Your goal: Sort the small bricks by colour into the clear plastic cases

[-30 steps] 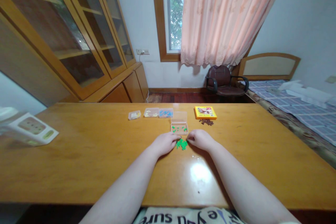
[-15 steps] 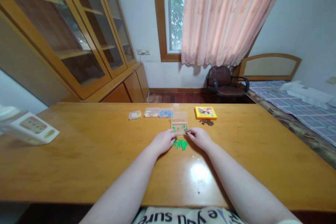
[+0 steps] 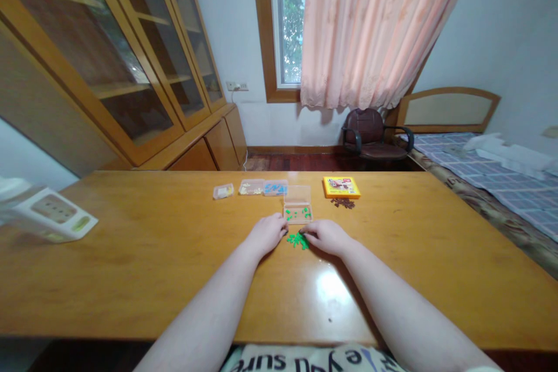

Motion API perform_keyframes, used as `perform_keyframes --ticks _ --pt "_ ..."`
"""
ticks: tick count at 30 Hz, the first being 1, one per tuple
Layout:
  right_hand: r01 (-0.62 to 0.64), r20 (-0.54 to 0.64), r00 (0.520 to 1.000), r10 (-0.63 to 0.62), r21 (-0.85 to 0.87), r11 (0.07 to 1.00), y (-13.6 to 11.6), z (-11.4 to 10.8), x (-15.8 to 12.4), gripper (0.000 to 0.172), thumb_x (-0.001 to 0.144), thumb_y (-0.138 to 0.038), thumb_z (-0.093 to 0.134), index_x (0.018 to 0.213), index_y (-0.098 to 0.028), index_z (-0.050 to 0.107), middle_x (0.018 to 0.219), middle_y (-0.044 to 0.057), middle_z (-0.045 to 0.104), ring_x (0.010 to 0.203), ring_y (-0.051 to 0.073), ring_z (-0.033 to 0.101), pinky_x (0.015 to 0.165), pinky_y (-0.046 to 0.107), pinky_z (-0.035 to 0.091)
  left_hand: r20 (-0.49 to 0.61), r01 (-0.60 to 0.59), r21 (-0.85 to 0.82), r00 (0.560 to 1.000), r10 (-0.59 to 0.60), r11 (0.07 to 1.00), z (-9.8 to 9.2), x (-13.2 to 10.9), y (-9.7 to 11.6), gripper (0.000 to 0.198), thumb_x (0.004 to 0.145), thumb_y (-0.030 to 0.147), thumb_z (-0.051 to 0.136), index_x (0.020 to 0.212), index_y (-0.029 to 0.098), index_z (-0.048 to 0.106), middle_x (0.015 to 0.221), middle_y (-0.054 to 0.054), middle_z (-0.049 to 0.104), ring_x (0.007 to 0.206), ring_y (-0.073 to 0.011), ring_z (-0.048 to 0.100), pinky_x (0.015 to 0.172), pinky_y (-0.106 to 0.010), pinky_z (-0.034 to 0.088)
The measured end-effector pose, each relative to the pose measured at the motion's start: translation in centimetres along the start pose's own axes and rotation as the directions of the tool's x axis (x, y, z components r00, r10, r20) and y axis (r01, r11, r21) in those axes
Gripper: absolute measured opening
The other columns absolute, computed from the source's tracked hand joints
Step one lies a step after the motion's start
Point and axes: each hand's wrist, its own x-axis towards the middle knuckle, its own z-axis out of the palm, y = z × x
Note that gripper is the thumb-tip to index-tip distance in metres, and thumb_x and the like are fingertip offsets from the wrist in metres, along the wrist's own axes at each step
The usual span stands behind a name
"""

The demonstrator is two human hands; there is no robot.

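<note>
A loose pile of small green pieces [image 3: 298, 240] lies on the table between my hands. Over its right upper edge, my right hand [image 3: 326, 236] has its fingertips pinched together on a small green piece. My left hand [image 3: 267, 233] rests at the pile's left side, its fingers curled inward; whatever they hold, if anything, is hidden. Just beyond the pile stands a clear plastic box [image 3: 298, 222] with its lid hinged up. A few green pieces are scattered inside it.
Farther left are a clear box of blue pieces [image 3: 275, 188], a box of pale pieces [image 3: 251, 188] and a small clear box [image 3: 223, 191]. A yellow box [image 3: 341, 187] lies at the right, with brown pieces [image 3: 343, 203] before it. A white appliance [image 3: 52, 212] occupies the table's left end.
My right hand has moved from the open box's right front corner back toward me, onto the green pile. The left hand has shifted slightly left, away from the box.
</note>
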Motion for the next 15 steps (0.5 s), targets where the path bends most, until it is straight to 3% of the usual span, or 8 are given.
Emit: perform_keyframes --ticks 6,15 --pt "-0.091 -0.014 0.996 0.090 -0.061 0.994 0.1 -0.1 0.1 0.027 0.089 -0.031 0.045 0.096 -0.023 0.070 0.092 0.005 0.071 0.083 0.017 0.063 0.070 0.024 0.041 0.012 0.000 0.035 1.000 -0.001 0.999 -0.2 0.0 0.3 0.016 0.089 0.025 0.046 0.090 0.019 0.062 0.095 -0.007 0.060 0.085 -0.0192 0.060 0.074 -0.028 0.045" --pt "-0.151 -0.053 0.987 0.149 -0.034 0.988 0.4 0.0 0.2 0.029 0.090 -0.032 0.044 0.104 -0.023 0.068 0.101 0.006 0.071 0.091 0.018 0.064 0.079 0.025 0.043 0.011 -0.031 0.023 0.999 0.031 0.999 1.0 0.1 0.3 0.019 0.091 0.027 0.042 0.094 0.017 0.058 0.097 -0.009 0.059 0.086 -0.0206 0.060 0.075 -0.030 0.045"
